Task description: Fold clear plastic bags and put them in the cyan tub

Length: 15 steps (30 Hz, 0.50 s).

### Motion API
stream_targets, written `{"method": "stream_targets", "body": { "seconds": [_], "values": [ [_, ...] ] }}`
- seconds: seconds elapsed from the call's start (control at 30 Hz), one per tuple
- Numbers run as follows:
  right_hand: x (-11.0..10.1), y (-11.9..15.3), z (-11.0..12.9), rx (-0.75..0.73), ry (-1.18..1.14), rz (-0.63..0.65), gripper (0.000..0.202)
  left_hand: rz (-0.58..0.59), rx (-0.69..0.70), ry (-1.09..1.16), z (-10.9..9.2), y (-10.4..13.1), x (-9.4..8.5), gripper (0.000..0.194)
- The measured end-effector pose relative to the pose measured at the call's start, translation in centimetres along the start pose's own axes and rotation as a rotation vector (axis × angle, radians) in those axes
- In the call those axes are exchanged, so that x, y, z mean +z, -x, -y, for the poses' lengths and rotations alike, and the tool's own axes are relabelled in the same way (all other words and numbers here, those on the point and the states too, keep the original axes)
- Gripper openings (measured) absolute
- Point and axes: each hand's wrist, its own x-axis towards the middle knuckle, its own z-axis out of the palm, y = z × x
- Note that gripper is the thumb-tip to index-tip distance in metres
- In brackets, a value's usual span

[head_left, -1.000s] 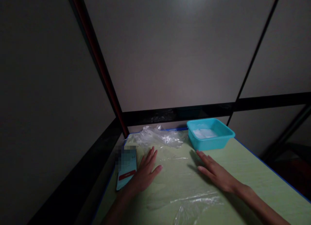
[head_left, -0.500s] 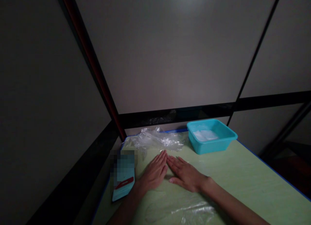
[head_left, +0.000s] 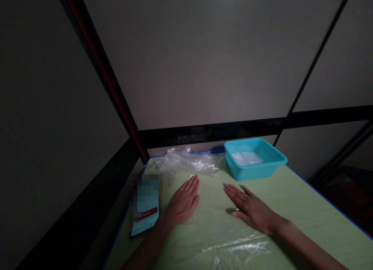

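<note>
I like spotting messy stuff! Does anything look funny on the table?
Yes, the clear plastic sheet looks odd: its far end is crumpled by the table's back edge, beyond the left hand. I see no spill.

Over on the table (head_left: 309, 211), a phone (head_left: 147, 220) lies by the left edge, partly blurred; the basin (head_left: 255, 172), turquoise, sits near the wall (head_left: 204, 68), something white (head_left: 247, 158) inside.
</note>
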Motion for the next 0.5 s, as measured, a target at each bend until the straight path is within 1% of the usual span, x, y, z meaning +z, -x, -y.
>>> {"method": "stream_targets", "body": {
  "seconds": [0.13, 0.23, 0.37, 0.5],
  "values": [
    [0.5, 2.4, -1.7, 0.063, 0.009, -0.060, 0.060, -0.008, -0.002, 0.052, 0.2, 0.1, 0.2, 0.049],
    [0.9, 3.4, -2.5, 0.105, 0.012, -0.089, 0.059, 0.010, -0.028, 0.139, 0.5, 0.0, 0.3, 0.049],
    [1.3, 3.8, -2.6, 0.136, 0.009, -0.130, 0.057, 0.036, -0.123, 0.356, 1.0, -0.1, 0.1, 0.051],
    [1.3, 3.6, -2.4, 0.148, 0.016, -0.128, 0.056, -0.036, -0.267, 0.616, 1.8, -0.2, -0.3, 0.046]
  ]
}}
